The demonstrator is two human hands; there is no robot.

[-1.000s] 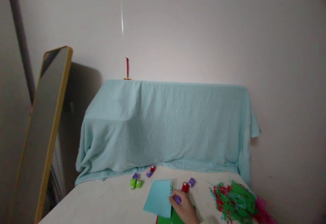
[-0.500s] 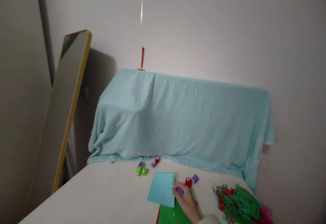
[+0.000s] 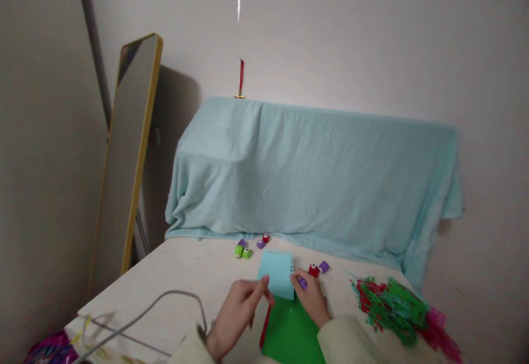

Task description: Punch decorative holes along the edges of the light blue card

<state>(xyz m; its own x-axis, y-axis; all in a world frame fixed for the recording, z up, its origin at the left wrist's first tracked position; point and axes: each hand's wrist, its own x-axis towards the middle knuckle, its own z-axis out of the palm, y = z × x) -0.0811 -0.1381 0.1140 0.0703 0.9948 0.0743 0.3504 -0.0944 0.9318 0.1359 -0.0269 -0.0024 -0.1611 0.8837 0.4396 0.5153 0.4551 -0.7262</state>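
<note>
A light blue paper sheet point(image 3: 275, 272) lies near the table's middle, with small punched shapes along its top and right edges. Its lower part overlaps a green sheet point(image 3: 289, 331). My right hand point(image 3: 313, 299) pinches the blue sheet's right edge between thumb and fingers. A purple craft punch point(image 3: 303, 283) shows in the gap of that hand; whether it is gripped too, I cannot tell. My left hand point(image 3: 239, 311) hovers at the lower left of the blue sheet, thumb and fingers apart, slightly blurred. A red craft punch point(image 3: 313, 269) sits just beyond my right hand.
Another purple punch point(image 3: 324, 266) touches the red one. Green punches point(image 3: 243, 252) and a purple-and-red pair point(image 3: 263, 240) stand farther back. Perforated paper scraps point(image 3: 390, 306) heap at right. A grey cable point(image 3: 157, 298) arcs at lower left. A blue cloth point(image 3: 314, 182) hangs behind.
My left hand has come into view from below, beside the blue sheet. My right hand keeps its pinch on the sheet's right edge. The view has tilted down and turned slightly left.
</note>
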